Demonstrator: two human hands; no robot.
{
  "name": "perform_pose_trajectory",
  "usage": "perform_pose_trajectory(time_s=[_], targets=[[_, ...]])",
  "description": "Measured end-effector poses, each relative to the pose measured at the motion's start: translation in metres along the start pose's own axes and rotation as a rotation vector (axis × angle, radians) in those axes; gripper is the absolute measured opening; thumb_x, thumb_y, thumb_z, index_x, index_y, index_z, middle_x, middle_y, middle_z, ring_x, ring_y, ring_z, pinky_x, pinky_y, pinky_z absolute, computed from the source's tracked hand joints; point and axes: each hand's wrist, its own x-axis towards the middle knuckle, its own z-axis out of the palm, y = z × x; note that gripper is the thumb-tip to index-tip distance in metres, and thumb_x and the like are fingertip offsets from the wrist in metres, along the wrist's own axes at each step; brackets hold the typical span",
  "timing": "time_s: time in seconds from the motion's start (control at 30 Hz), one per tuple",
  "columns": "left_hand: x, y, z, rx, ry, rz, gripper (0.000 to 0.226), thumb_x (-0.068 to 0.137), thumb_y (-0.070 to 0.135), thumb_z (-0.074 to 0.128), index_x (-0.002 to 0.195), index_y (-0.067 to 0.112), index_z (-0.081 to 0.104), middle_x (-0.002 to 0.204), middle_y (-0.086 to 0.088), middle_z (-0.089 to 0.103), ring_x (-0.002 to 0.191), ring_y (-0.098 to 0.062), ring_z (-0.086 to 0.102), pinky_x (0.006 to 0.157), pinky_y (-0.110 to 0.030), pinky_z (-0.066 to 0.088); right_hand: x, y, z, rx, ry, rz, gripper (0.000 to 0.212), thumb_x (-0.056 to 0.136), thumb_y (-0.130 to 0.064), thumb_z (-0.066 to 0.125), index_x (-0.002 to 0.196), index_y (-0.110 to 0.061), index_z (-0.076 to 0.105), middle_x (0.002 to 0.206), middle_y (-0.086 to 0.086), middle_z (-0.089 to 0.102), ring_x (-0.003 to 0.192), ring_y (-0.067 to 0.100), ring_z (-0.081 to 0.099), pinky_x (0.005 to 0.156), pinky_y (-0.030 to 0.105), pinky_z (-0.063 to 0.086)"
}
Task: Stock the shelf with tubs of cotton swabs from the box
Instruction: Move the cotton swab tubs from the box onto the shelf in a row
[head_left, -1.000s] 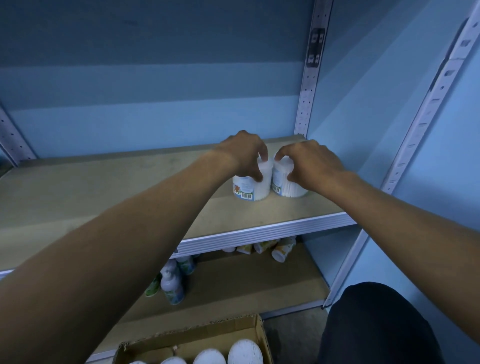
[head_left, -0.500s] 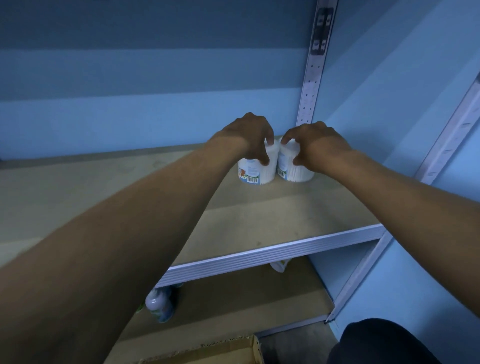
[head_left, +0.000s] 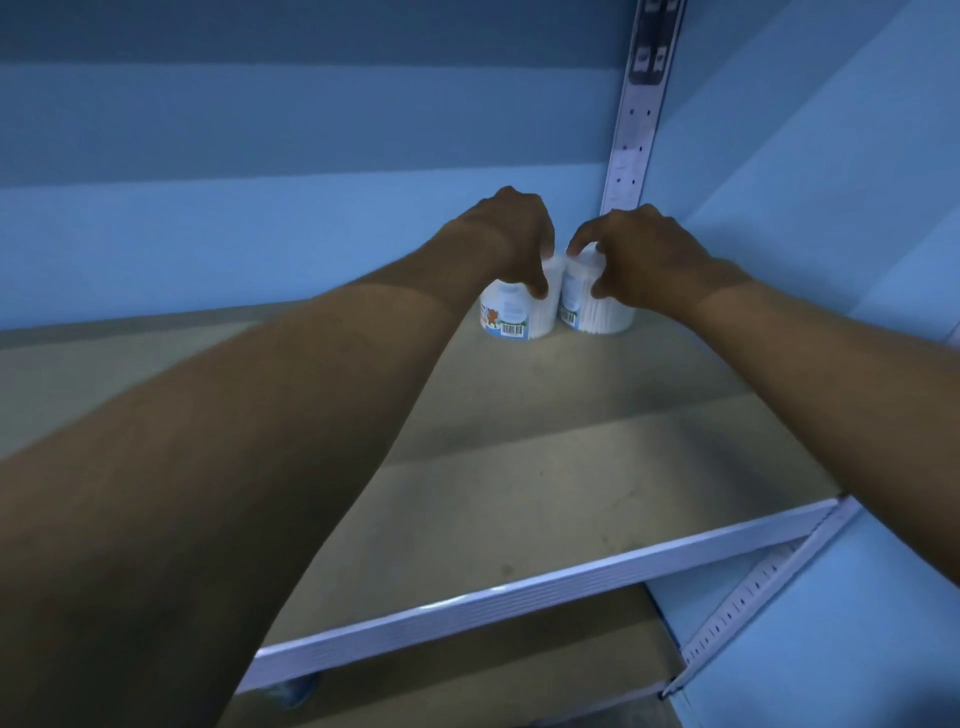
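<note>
While both tubs stand touching on the shelf (head_left: 519, 467), the left hand (head_left: 511, 234) grips the left tub (head_left: 511, 319) and the right hand (head_left: 644, 254) the right tub (head_left: 597, 314).

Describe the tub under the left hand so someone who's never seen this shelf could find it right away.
Start at the perforated metal upright in the back right corner of the wooden shelf. Two white tubs stand side by side at its foot. The left tub, gripped by the left hand, shows a barcode label; the right tub shows swab sticks through its wall.

A blue wall (head_left: 270, 171) runs from 9 to 12 o'clock in dim light. A perforated metal upright (head_left: 635, 130) stands at 1 o'clock, another upright (head_left: 748, 597) slants at 4 o'clock.
</note>
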Motion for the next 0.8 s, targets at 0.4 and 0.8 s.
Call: perform_pose_trajectory(time_s=[0.4,0.8], targets=[[0.05,-0.008,0.017,0.102,0.062,0.051,0.058,0.076,0.044,0.082,0.126,0.022,0.064,0.128,-0.004,0.057,0.12,-0.025,0.052,0.083,-0.03,0.047,0.047,0.022,0.017,-0.03,0.012,-0.016,0.052,0.076,-0.009,0.084,0.123,-0.027,0.067,0.128,0.01,0.063,0.12,0.035,0.055,0.094,0.042,0.048],[0.071,-0.016,0.023,0.085,0.071,0.006,0.056,0.072,0.046,0.084,0.122,0.027,0.068,0.127,-0.001,0.061,0.11,-0.024,0.059,0.081,-0.03,0.047,0.073,0.034,0.034,-0.026,0.041,-0.032,0.051,0.082,-0.002,0.074,0.126,-0.026,0.065,0.135,0.008,0.058,0.125,0.03,0.051,0.099,0.035,0.045]])
